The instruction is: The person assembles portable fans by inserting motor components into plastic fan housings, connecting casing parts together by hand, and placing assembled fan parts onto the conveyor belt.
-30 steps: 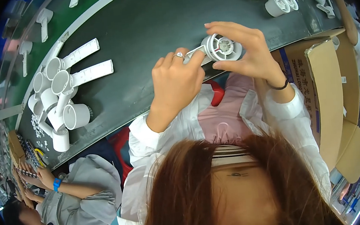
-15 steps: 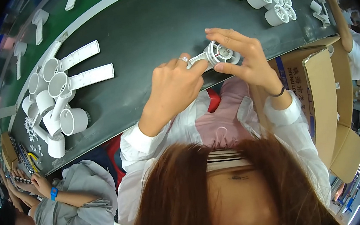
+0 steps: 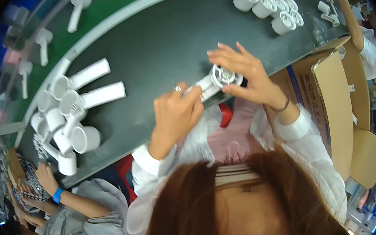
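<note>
My left hand (image 3: pixel 175 114) is closed round the handle of a white plastic hair dryer housing (image 3: pixel 206 86), which I hold level just above the near part of the dark table. At its round end a ring with spokes (image 3: pixel 224 75) faces up. Over that end my right hand (image 3: pixel 251 72) spreads its fingers, the thumb close against the near rim and the fingertips past the far side. Whether the right fingertips press on the ring I cannot tell.
On the left lie several white housings with handles (image 3: pixel 71 102). At the far right stand several white round cups with fan parts inside (image 3: pixel 264 6). A cardboard box (image 3: pixel 333 102) is at my right. Co-workers' arms (image 3: pixel 82 204) reach in left and right (image 3: pixel 352 17). Behind runs a green belt (image 3: pixel 108 15).
The housing has shifted slightly left and nearer, and its ringed end now faces up more. My left hand has slid back along the handle. The right fingers have spread wider.
</note>
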Demonstrator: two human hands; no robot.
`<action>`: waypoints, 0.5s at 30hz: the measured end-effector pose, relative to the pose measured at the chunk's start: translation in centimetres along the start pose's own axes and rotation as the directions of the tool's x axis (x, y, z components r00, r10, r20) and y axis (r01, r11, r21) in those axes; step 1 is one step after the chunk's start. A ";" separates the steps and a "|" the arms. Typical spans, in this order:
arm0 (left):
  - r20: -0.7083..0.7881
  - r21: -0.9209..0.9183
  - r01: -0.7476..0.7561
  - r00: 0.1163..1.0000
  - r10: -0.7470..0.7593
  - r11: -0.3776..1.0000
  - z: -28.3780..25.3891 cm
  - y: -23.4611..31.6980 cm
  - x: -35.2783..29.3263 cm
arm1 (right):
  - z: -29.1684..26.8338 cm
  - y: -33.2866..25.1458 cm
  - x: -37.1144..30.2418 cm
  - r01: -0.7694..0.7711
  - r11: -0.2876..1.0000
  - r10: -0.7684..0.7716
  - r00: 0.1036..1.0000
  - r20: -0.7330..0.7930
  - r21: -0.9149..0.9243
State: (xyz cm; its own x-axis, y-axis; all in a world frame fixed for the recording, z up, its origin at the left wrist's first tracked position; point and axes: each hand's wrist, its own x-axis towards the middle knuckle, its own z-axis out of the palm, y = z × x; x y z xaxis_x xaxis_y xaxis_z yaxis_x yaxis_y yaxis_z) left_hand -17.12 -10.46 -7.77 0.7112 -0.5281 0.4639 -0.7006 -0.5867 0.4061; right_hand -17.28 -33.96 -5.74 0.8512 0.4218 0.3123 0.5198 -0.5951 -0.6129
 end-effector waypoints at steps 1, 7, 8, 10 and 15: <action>0.008 -0.031 0.037 0.999 -0.036 0.999 -0.1 0.2 -0.3 | 0.6 0.3 -0.2 0.039 0.999 -0.038 0.998 -0.051 0.035; -0.088 -0.042 0.316 0.944 -0.319 0.948 -1.4 0.0 1.1 | 2.3 -0.1 0.8 -0.096 0.995 0.087 0.965 -0.246 -0.022; -0.115 0.025 0.446 0.890 -0.441 0.895 -1.6 -0.5 1.7 | 2.4 0.1 1.1 -0.036 0.998 0.056 0.926 -0.374 0.060; -0.194 0.129 0.505 0.857 -0.478 0.853 -2.0 -2.1 3.7 | 0.6 -1.6 1.3 0.118 0.909 0.078 0.894 -0.441 0.401; -0.343 0.003 0.611 0.744 -0.573 0.792 -1.8 -9.0 11.9 | -11.9 -10.7 -0.8 0.778 0.516 -0.478 0.609 -0.633 0.359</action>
State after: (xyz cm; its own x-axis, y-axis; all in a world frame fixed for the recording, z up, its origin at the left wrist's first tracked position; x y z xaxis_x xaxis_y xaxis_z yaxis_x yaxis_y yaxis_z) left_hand -2.42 -10.37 -4.49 0.9111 0.1534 0.3826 -0.1201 -0.7892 0.6023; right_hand -22.62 -36.09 9.18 0.3158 0.1083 0.9426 0.9043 0.2663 -0.3336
